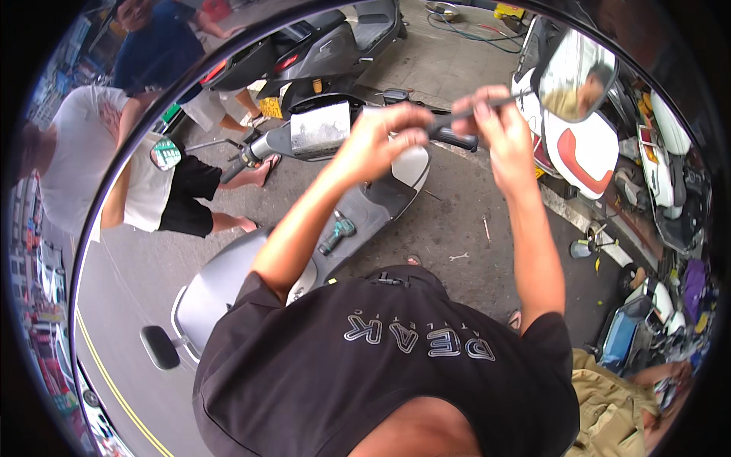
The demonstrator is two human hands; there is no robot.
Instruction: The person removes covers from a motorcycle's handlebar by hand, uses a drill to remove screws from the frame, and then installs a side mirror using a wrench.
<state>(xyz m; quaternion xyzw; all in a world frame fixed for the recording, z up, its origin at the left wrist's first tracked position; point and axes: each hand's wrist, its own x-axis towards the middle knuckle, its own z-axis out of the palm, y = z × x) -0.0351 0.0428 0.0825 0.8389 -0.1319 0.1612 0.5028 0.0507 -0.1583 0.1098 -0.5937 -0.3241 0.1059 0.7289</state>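
Head view: cordless drill (pixel 337 232) rests on footboard (pixel 365 206) of grey scooter (pixel 217 270), wrench (pixel 459 257) on ground (pixel 449 209), white-shirted bystander (pixel 148 194) beside handlebar (pixel 263 146), white-and-orange scooter (pixel 598 137) at right. Mirror (pixel 576 76) sits aloft, just right of right hand (pixel 496 131), whose closed grip pinches dark stem (pixel 448 122); left hand (pixel 381 145) curls near stem's end, blurred, hold impossible to tell.
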